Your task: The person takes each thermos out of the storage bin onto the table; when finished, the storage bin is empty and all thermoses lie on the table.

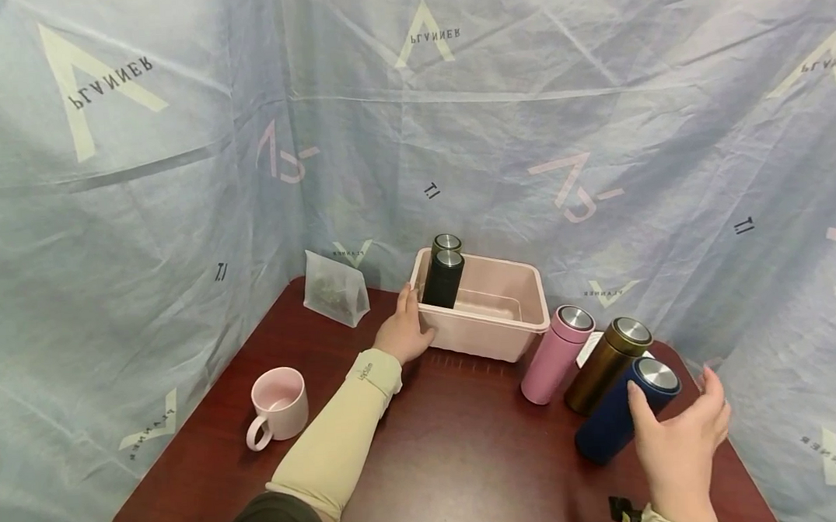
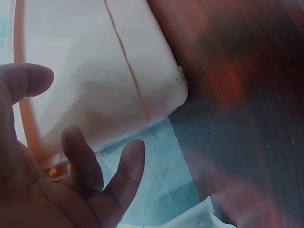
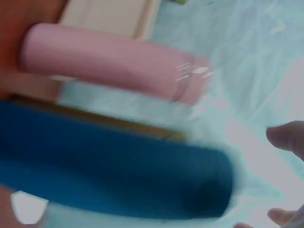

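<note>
The right hand [image 1: 681, 440] is reaching around the blue flask [image 1: 624, 412], its grip spread: the thumb is lying against the flask's near side just under the steel lid, while the fingers are arcing open beyond the lid and not yet closing on the body. The right wrist view is blurred, but it is showing the blue flask filling the lower frame with fingertips [image 3: 285, 137] apart from it at the right edge. The left hand [image 1: 403, 335] is resting against the near left corner of the pink bin [image 1: 525, 303], fingers relaxed and open along its wall rather than curling over the rim; the left wrist view is showing loose fingers [image 2: 85, 161] beside the bin's pale side.

Next to the blue flask, the bronze flask [image 1: 608, 365] and then the pink flask [image 1: 557, 354] are standing in a close row on the bench [image 1: 461, 446], just right of the bin. Inside the bin, a black flask [image 1: 443, 279] is leaning against the far left corner, with another dark flask [image 1: 447, 244] just behind it.

Judging by this, two flasks are sitting in the bin already and three are waiting outside, the blue one being next in hand.

Farther left, a pink mug [image 1: 279, 406] and a frosted pouch [image 1: 335, 292] are sitting on the bench.
</note>
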`<state>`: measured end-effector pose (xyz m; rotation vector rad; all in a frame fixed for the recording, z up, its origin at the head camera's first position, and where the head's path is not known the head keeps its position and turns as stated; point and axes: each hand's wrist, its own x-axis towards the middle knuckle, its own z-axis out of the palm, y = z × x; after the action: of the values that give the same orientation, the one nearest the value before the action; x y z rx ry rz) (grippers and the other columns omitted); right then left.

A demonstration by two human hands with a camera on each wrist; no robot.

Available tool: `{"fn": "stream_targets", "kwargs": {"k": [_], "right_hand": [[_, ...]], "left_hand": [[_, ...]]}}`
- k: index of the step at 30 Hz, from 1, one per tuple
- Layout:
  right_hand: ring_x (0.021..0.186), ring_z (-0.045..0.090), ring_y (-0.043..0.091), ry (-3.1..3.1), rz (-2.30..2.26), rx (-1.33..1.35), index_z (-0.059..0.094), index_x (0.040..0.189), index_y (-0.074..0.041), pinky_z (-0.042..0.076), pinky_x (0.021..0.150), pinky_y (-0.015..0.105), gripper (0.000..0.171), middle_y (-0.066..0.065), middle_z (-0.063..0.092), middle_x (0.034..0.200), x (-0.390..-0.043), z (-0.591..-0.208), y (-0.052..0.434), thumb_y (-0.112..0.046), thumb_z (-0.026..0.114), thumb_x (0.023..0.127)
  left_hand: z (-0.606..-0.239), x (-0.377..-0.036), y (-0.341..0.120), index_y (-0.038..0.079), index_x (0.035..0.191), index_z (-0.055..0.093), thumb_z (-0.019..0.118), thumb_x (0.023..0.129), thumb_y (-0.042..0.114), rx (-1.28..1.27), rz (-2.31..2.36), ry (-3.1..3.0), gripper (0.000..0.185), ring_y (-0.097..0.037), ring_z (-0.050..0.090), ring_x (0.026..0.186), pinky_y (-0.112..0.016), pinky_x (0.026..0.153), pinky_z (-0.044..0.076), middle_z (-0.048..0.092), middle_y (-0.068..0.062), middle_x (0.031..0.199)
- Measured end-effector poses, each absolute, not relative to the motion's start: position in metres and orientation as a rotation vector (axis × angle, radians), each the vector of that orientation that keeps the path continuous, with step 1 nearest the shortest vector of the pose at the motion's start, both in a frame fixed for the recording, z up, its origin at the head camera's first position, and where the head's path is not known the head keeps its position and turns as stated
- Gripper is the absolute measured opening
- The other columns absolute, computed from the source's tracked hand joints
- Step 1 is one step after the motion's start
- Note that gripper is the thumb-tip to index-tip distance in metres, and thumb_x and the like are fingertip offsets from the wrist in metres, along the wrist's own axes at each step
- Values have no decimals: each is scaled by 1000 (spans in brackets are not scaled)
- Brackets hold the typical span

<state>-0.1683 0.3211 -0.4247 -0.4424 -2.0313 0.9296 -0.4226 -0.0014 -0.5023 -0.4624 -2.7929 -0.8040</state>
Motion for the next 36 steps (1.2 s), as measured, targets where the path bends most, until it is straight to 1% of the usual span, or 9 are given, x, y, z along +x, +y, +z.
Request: {"fn": "stream_targets", "kwargs": {"k": [4,9,11,14,17,21,26,31,36], "right_hand": [[138,23,28,-1905,836,-245,32,153,-16,18,111,39,89,18,32,149,-177,-398,285,-18,81,79],[134,32,27,-1882,875,-60,37,149,-6,23,110,33,81,19,39,145,-206,-384,247,-16,80,81],[134,34,26,-1915,937,-23,36,149,-5,26,110,36,80,18,39,145,-222,-380,236,-17,79,83],[137,33,23,-1976,1106,-1,32,151,-9,34,108,43,79,12,36,148,-246,-375,223,-20,76,87],[140,31,23,-2043,1210,7,26,153,-11,34,109,47,80,10,33,151,-271,-370,216,-21,73,89],[139,33,27,-2129,1239,30,24,153,-10,28,112,43,82,16,34,151,-303,-366,210,-24,73,90],[136,37,33,-2210,1258,37,23,154,-11,33,109,47,84,19,35,148,-338,-370,203,-29,73,90],[135,37,36,-2306,1287,4,21,155,-9,34,107,50,86,22,35,148,-365,-385,198,-27,73,89],[137,37,39,-2468,1330,15,13,157,-10,34,107,53,89,24,32,151,-387,-394,191,-36,69,92]], "left_hand": [[-501,-424,-4,5,158,18,69,88,43,-450,-807,-2783,94,-18,52,49,-34,51,46,8,-8,164],[-505,-427,-5,7,158,19,68,89,44,-437,-779,-2785,93,-17,52,50,-33,51,46,8,-7,164],[-507,-427,-5,7,158,19,68,89,44,-443,-781,-2784,93,-17,52,50,-33,52,46,8,-8,165],[-508,-428,-4,7,159,18,67,89,43,-448,-794,-2782,93,-18,53,51,-35,52,46,8,-8,165],[-510,-428,-4,7,159,18,67,89,44,-447,-793,-2779,93,-17,52,51,-35,52,46,8,-7,165],[-513,-428,-4,7,159,19,66,89,45,-454,-778,-2775,93,-17,52,50,-34,51,46,8,-7,165],[-514,-428,-3,7,158,20,68,88,44,-453,-789,-2746,93,-18,53,52,-36,53,47,10,-8,164],[-513,-429,-2,7,158,19,69,88,44,-461,-790,-2759,94,-18,53,53,-36,55,48,10,-8,164],[-511,-428,-1,8,159,18,68,88,45,-455,-784,-2783,94,-15,53,51,-34,53,47,7,-6,165]]}}
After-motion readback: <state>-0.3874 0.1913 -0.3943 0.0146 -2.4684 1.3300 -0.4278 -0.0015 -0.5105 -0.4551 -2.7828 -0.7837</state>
